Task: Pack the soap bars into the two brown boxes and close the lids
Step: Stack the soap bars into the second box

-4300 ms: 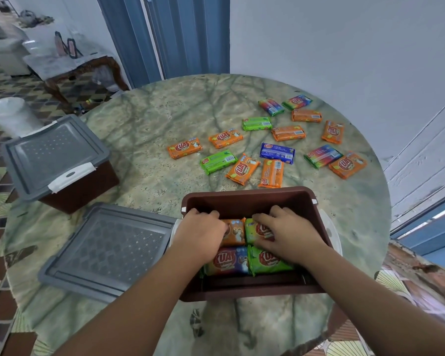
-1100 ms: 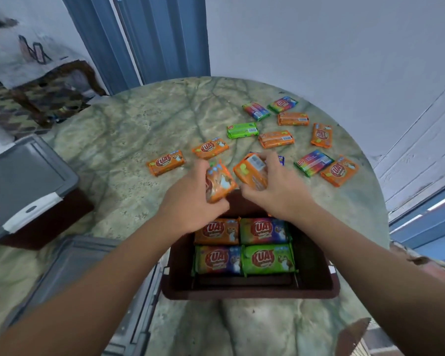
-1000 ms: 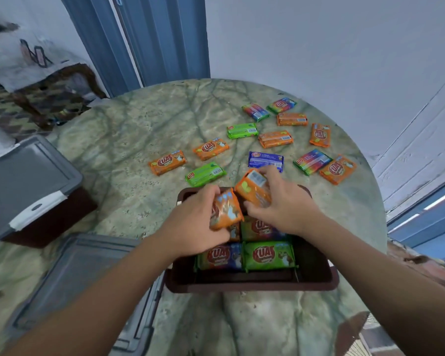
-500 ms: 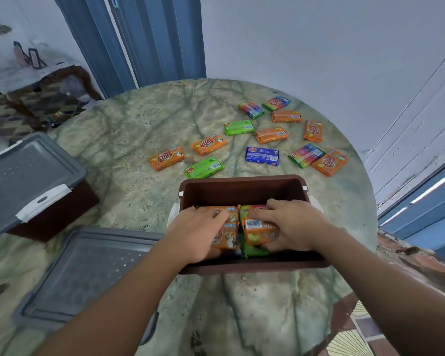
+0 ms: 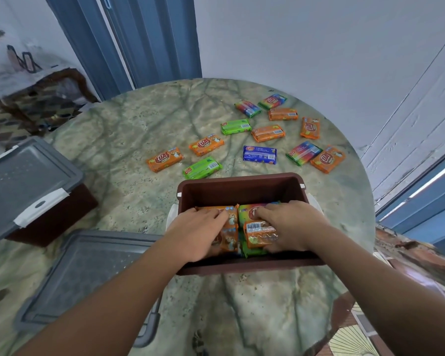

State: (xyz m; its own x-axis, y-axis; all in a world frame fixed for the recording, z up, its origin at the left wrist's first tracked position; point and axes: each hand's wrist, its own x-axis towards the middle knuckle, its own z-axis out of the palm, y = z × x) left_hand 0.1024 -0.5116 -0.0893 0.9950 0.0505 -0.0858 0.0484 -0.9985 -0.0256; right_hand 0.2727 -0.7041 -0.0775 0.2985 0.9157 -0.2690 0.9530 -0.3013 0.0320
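Filling most of the frame: round marble table (image 5: 129,140), veined green, with open brown box (image 5: 242,185) at lower centre and its grey lid (image 5: 82,273) lying flat at lower left. Sitting at mid-left, second brown box (image 5: 49,217), grey cover already on, white latch showing.

Pressing down inside the open box now: left hand (image 5: 198,233), fingers fairly straight, flat over an orange soap bar (image 5: 229,236) on the left stack. Curling round another orange bar (image 5: 258,233), barcode side up: right hand (image 5: 290,226), thumb under its near edge, fingers reaching on over the green wrapper behind. Both bars down on top of the layer already packed.

Just changed: about a second back, both bars held up in the air above the box rim; half a second back, lowered in; now seated, or near enough. Meaning a second layer begun in this box, by the look of it. Camera also nudged closer and lower than four seconds ago, when both hands were smoothing the bottom layer.

Waiting across the upper right of the table: loose soap bars (image 5: 260,154), well apart from the box — orange, green, blue, rainbow-striped. Gone from that scatter since the earliest view: the two orange ones nearest the box. Plenty left to pack, then lid on.
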